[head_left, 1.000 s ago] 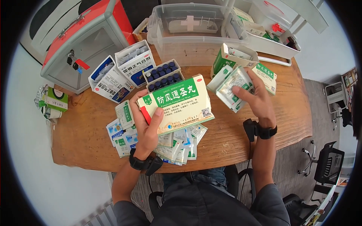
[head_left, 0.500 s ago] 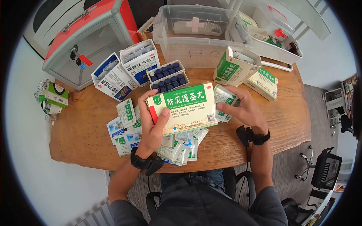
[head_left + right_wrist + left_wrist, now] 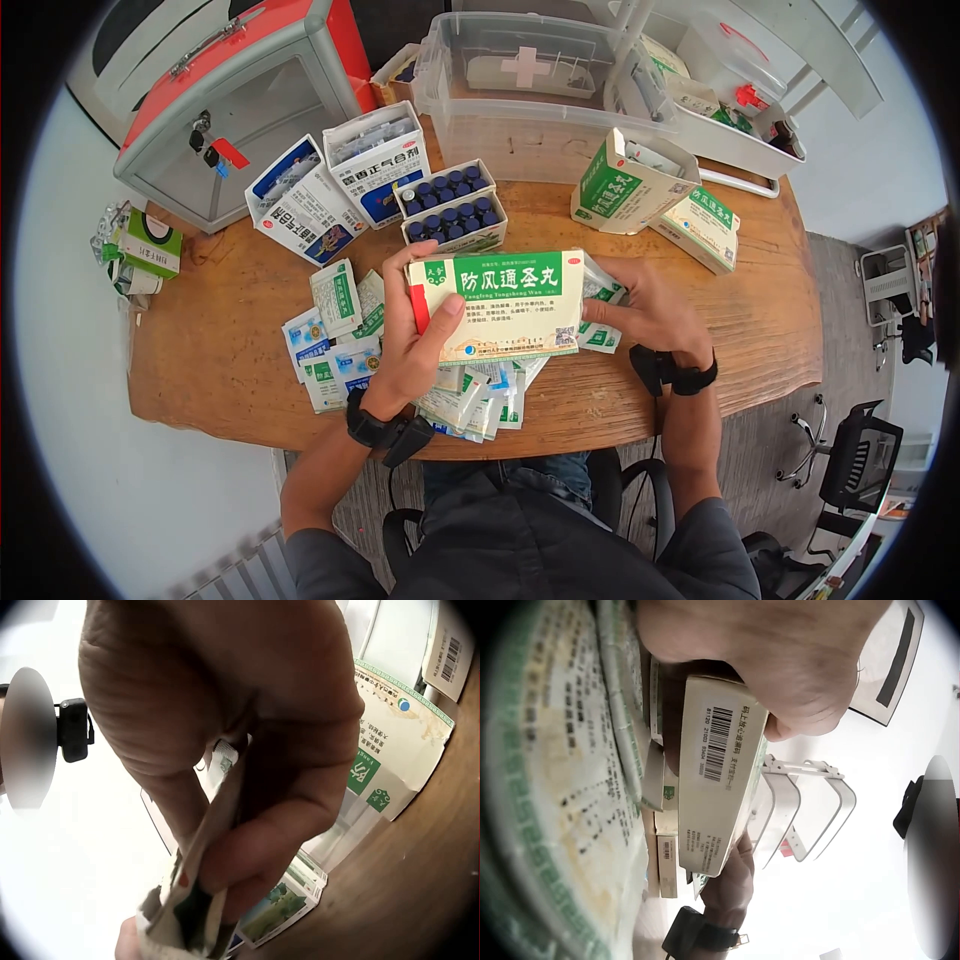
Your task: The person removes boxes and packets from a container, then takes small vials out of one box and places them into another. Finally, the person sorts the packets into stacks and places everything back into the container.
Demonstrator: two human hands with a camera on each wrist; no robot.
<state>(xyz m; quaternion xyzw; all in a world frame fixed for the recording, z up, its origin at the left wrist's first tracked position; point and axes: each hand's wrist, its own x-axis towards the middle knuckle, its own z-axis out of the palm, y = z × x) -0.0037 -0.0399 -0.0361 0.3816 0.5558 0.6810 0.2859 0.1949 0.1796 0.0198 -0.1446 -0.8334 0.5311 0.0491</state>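
My left hand (image 3: 415, 340) grips a cream and green medicine box (image 3: 515, 312) over the table, thumb across its printed front. A barcode marks the narrow side of this box in the left wrist view. At the box's right end, my right hand (image 3: 645, 300) holds a few green and white sachets (image 3: 603, 325), partly hidden behind the box. Curled fingers (image 3: 247, 851) of that hand show at the box's end in the right wrist view. Below the box lies a loose pile of sachets (image 3: 465, 400), with more sachets (image 3: 335, 300) to its left.
A box of dark-capped vials (image 3: 450, 205) stands behind the held box, beside two white and blue cartons (image 3: 385, 165). Two green and cream boxes (image 3: 610, 185) are at right. A clear plastic bin (image 3: 530, 125) and a red and grey case (image 3: 270, 120) stand along the back.
My right hand has brought its sachets left and down to the box's right end. My left hand still grips the box, which has shifted slightly right and down in the view.
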